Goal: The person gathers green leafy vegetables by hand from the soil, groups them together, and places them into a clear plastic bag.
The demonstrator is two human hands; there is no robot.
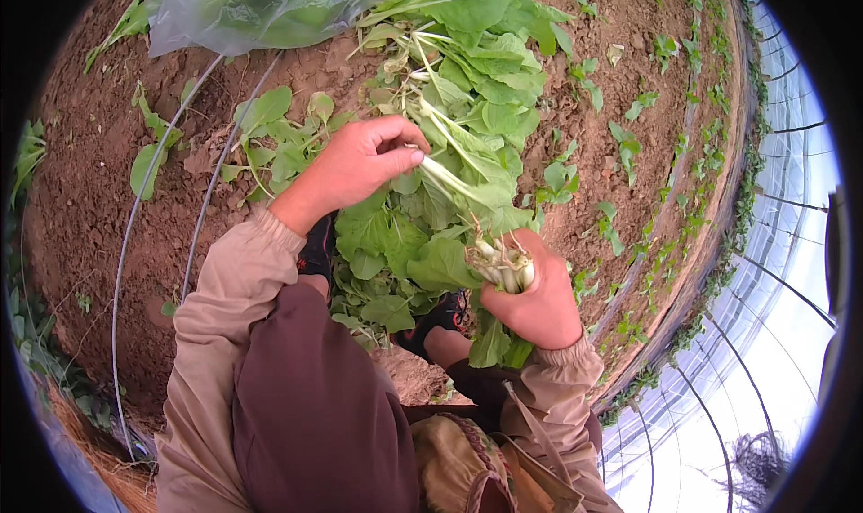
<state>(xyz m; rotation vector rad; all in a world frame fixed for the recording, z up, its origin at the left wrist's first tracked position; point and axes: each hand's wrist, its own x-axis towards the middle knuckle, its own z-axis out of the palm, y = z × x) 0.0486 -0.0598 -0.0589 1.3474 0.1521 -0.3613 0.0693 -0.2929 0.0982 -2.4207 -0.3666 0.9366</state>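
Note:
My right hand (539, 297) is wrapped round a bunch of leafy greens (505, 265), its pale stem ends and thin roots turned up and the leaves hanging below the fist. Left of it, my left hand (358, 167) pinches the root end of a single leafy green (449, 182) between thumb and fingers, white stalks slanting down toward the bunch. Beneath and ahead of both hands lies a long heap of pulled greens (490, 86), broad leaves and white stems overlapping. More leaves (382, 243) lie between my feet.
A clear plastic bag (261, 9) with greens inside lies at the far left. Two thin hoops (135, 216) arch over the brown soil (81, 243) on the left. Small seedlings (625, 144) grow in rows to the right, beside a plastic-sheeted wall (719, 369) with ribs.

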